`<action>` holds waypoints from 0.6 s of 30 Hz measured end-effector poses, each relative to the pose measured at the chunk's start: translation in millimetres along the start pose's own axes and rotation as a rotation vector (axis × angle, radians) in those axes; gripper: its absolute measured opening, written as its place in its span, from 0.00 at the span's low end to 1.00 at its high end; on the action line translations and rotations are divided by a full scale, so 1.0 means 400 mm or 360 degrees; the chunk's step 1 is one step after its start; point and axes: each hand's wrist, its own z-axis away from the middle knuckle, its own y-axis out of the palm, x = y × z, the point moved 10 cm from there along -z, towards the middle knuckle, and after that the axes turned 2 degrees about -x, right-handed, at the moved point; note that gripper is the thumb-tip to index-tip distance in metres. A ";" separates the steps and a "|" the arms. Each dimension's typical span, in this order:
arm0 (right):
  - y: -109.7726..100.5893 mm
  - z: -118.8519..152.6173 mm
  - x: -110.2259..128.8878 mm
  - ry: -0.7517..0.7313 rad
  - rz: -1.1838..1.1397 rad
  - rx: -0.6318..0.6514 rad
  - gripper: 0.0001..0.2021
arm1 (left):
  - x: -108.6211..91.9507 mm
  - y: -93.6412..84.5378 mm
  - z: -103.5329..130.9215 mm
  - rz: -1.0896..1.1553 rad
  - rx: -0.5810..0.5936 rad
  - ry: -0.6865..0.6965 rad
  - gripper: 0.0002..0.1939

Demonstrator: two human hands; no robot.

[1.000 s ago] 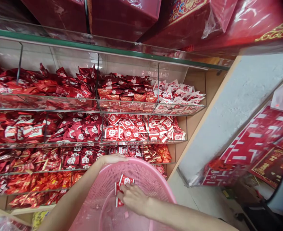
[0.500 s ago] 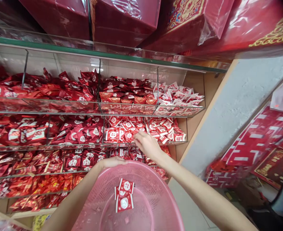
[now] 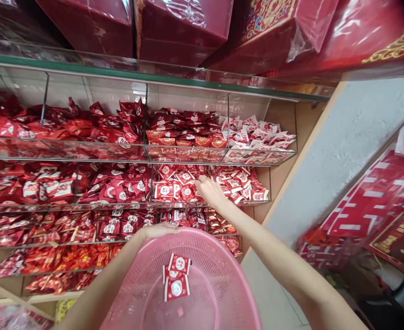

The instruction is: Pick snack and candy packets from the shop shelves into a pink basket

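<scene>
A pink plastic basket (image 3: pixel 234 275) is at the bottom centre, with a few red and white packets (image 3: pixel 177 288) lying in it. My left hand (image 3: pixel 162 230) grips its far rim, fingers over the edge. Up at the shelf, my right hand (image 3: pixel 210 190) reaches into a compartment of small red and white packets (image 3: pixel 166 190), its fingers bent down among them. The fingertips are partly hidden, and whether they hold a packet cannot be made out.
Glass dividers and a green-edged glass shelf (image 3: pixel 188 82) front the compartments. Large red boxes (image 3: pixel 184 32) sit above. A grey wall (image 3: pixel 339 137) and hanging red goods (image 3: pixel 367 197) are on the right.
My right hand has moved slightly up and right, deeper among the packets. The shelves have shifted a little to the right in view. My left hand stays on the basket rim.
</scene>
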 end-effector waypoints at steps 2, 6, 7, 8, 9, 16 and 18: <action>-0.012 0.003 -0.002 -0.0009 -0.0022 -0.0007 0.11 | 0.002 0.001 0.001 -0.0012 0.0042 0.0046 0.18; -0.050 0.013 -0.021 -0.0002 -0.0141 -0.0043 0.12 | 0.012 -0.008 -0.001 -0.0054 0.0021 0.0051 0.18; -0.060 0.015 -0.031 0.0015 -0.0183 -0.0069 0.11 | 0.012 -0.009 -0.002 -0.0054 0.0019 0.0048 0.18; -0.071 0.017 -0.042 0.0035 -0.0231 -0.0104 0.11 | 0.011 -0.008 -0.003 -0.0058 0.0020 0.0049 0.19; -0.082 0.021 -0.052 0.0049 -0.0288 -0.0145 0.10 | 0.009 -0.008 -0.005 -0.0066 0.0021 0.0053 0.19; -0.190 0.108 -0.050 0.0065 -0.0968 -0.0497 0.05 | -0.010 -0.014 -0.023 -0.0161 0.0007 0.0120 0.19; -0.176 0.144 -0.014 0.0060 -0.1285 -0.0458 0.05 | -0.015 -0.015 -0.029 -0.0195 0.0018 0.0138 0.19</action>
